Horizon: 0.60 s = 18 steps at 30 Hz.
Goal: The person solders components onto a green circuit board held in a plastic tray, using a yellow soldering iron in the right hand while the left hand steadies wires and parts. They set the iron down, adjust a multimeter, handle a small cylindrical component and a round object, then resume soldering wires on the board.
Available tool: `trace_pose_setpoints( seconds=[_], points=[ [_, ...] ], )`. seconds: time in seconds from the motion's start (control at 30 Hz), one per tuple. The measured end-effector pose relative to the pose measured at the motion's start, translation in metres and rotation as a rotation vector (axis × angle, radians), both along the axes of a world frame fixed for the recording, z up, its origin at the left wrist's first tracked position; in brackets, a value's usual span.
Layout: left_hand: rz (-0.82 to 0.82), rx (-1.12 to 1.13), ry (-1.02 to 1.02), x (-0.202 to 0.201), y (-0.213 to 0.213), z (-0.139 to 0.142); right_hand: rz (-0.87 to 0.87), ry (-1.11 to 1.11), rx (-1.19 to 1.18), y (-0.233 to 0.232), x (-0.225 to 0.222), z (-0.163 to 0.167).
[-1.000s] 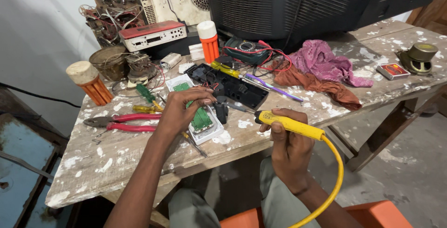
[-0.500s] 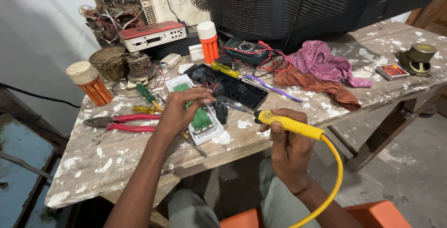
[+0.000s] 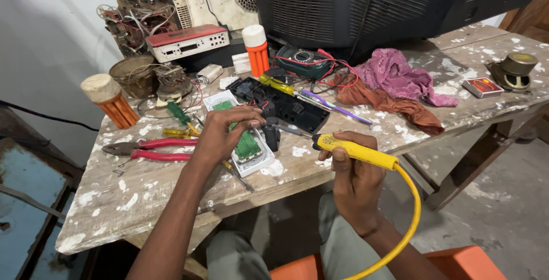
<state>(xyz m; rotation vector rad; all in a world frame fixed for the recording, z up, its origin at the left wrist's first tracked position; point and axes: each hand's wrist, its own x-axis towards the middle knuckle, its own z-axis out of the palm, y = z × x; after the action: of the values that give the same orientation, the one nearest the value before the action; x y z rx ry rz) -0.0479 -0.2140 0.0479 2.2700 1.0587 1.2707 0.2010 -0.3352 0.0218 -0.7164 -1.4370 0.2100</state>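
Observation:
My left hand [image 3: 220,134] rests on a green circuit board [image 3: 246,143] that lies in a white plastic case [image 3: 257,166] near the bench's front edge, fingers curled over the board's top. My right hand [image 3: 354,180] grips a yellow-handled soldering iron [image 3: 357,151]; its metal tip points left toward the board and a small black part [image 3: 271,134]. A yellow cord [image 3: 409,223] loops from the handle down past my knees.
On the paint-spattered bench [image 3: 171,200] lie red-handled pliers [image 3: 151,148], screwdrivers [image 3: 180,114], a black plastic housing [image 3: 286,106], a multimeter [image 3: 303,60], pink and brown rags [image 3: 400,80], two orange spools [image 3: 111,100], wire coils, a small speaker [image 3: 514,68]. A big dark television [image 3: 372,6] stands behind.

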Motion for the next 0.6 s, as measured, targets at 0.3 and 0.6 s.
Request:
trace_pose_setpoints(
  seconds=[0.3,0.6],
  points=[
    [-0.02,0.019,-0.002,-0.0013,0.0022,-0.0015,0.006,-0.014,0.031,0.0015,-0.0014,-0.0002],
    [-0.033,0.013,-0.011,-0.001,0.0,0.0014,-0.037,-0.006,-0.038,0.0012,-0.0009,-0.0004]
  ],
)
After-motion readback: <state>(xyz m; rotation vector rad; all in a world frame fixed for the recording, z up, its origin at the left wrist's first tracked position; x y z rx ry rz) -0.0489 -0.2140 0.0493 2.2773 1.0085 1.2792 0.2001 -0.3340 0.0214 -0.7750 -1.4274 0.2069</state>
